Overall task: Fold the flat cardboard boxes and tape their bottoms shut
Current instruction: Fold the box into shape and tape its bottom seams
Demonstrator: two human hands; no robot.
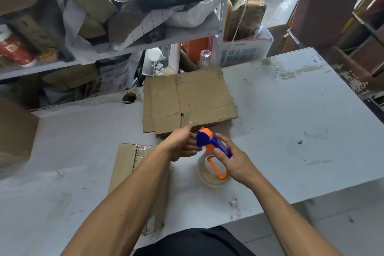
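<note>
Nearest, a brown cardboard box (pixel 126 174) with a taped seam lies on the white tabletop (pixel 291 131), apparently finished. Beyond it, a flat cardboard stack (pixel 187 100) awaits folding. Beside the box, the right hand (pixel 234 162) grips an orange-and-blue tape dispenser (pixel 209 143); the left hand (pixel 182 143), fingers curled, touches its head.

Flat cardboard boxes (pixel 188 100): I see a brown stack lying flat at 12 o'clock on the table, edges slightly fanned. Taped box (pixel 133 172): brown, at 9 o'clock, clear tape along its seam. Tape dispenser (pixel 212 151): orange and blue, tilted over its clear tape roll (pixel 209 178), at centre.
</note>
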